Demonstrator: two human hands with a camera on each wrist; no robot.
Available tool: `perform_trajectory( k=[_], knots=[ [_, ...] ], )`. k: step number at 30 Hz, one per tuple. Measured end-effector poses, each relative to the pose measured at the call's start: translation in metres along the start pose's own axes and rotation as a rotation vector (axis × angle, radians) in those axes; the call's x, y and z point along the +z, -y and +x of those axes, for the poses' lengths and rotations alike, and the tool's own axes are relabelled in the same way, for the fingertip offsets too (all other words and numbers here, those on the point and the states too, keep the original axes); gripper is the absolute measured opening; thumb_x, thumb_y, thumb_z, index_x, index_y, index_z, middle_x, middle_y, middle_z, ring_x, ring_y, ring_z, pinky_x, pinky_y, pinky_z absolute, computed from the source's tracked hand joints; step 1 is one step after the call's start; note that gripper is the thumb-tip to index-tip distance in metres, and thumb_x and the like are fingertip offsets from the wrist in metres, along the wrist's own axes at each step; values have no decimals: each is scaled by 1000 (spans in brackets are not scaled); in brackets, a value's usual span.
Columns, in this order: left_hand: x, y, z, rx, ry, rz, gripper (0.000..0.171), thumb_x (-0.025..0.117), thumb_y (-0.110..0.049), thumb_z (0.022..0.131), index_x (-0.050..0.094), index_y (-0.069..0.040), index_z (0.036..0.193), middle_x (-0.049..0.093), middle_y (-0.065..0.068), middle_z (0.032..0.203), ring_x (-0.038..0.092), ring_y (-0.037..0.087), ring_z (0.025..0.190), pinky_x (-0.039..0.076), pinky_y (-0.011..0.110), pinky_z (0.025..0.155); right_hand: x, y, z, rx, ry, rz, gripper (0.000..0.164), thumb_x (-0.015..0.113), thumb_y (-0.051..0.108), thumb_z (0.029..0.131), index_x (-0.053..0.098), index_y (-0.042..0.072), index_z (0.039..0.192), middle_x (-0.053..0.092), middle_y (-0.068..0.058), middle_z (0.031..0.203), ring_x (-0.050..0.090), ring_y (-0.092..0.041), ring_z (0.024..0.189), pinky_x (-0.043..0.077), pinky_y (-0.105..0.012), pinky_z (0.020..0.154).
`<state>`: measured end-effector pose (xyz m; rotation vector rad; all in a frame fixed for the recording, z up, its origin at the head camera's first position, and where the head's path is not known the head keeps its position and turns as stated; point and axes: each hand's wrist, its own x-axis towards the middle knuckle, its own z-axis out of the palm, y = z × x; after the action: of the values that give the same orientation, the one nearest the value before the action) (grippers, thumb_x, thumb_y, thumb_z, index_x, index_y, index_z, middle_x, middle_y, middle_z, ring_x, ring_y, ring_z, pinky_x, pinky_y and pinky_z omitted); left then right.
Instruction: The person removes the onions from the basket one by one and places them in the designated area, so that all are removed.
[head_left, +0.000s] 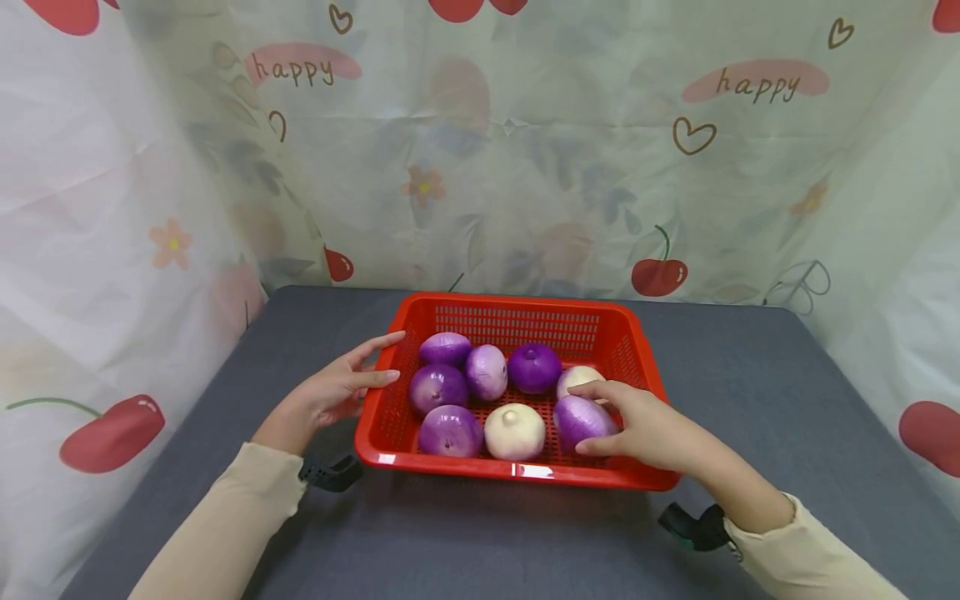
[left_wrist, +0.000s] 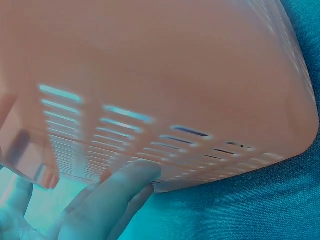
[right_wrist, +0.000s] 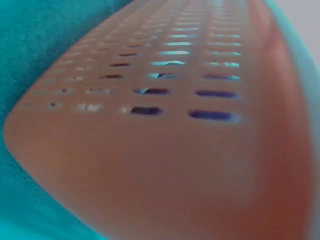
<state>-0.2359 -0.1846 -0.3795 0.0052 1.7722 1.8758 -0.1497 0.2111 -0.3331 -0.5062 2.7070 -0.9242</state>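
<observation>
A red plastic basket with slotted walls holds several purple onions and pale, cream-coloured ones. My left hand holds the basket's left rim, and its fingers lie against the slotted outer wall in the left wrist view. At the basket's right end, my right hand grips a purple onion between thumb and fingers. Just behind that onion, a cream onion is partly covered by the right hand. Another cream onion sits at the front middle. In the right wrist view, the basket wall hides the right hand's fingers.
Farther left in the basket are more purple onions. The basket stands on a dark grey table. Printed curtains hang behind and at both sides. A thin cord is at the back right.
</observation>
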Motion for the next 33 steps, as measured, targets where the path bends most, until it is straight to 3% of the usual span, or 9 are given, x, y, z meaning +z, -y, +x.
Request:
perform_trajectory(
  k=[8, 15, 23, 28, 33],
  knots=[
    [0, 0, -1, 3, 5, 2, 68, 61, -15, 95, 29, -37, 150, 35, 16, 151, 59, 36, 120, 53, 53, 89, -17, 7, -11, 44, -46, 37, 69, 80, 40, 77, 52, 19, 136, 56, -7, 129, 54, -29, 114, 57, -37, 81],
    [0, 0, -1, 13, 17, 4, 68, 62, -15, 94, 29, -36, 150, 35, 16, 151, 58, 36, 120, 53, 53, 89, -35, 10, -23, 34, -105, 179, 67, 79, 39, 79, 49, 22, 137, 52, -10, 133, 56, -31, 114, 59, -34, 76],
    [-1, 0, -1, 6, 16, -2, 69, 64, -17, 93, 29, -37, 150, 34, 16, 151, 59, 35, 119, 53, 53, 89, -55, 4, -32, 11, -219, 238, 68, 76, 31, 84, 43, 19, 142, 44, -9, 142, 50, -35, 123, 59, -35, 81],
    [-1, 1, -1, 7, 12, 2, 69, 63, -17, 94, 29, -37, 150, 35, 16, 151, 60, 35, 118, 53, 53, 89, -65, -7, -35, 0, -311, 254, 69, 73, 24, 87, 38, 18, 146, 41, -10, 142, 50, -40, 124, 58, -25, 76],
    [0, 0, -1, 8, 15, 5, 69, 62, -16, 94, 29, -36, 150, 35, 17, 151, 60, 35, 118, 53, 53, 89, -70, -25, -32, -23, -404, 314, 65, 68, 18, 91, 36, 20, 148, 40, -6, 140, 58, -8, 115, 55, -17, 77]
  ],
)
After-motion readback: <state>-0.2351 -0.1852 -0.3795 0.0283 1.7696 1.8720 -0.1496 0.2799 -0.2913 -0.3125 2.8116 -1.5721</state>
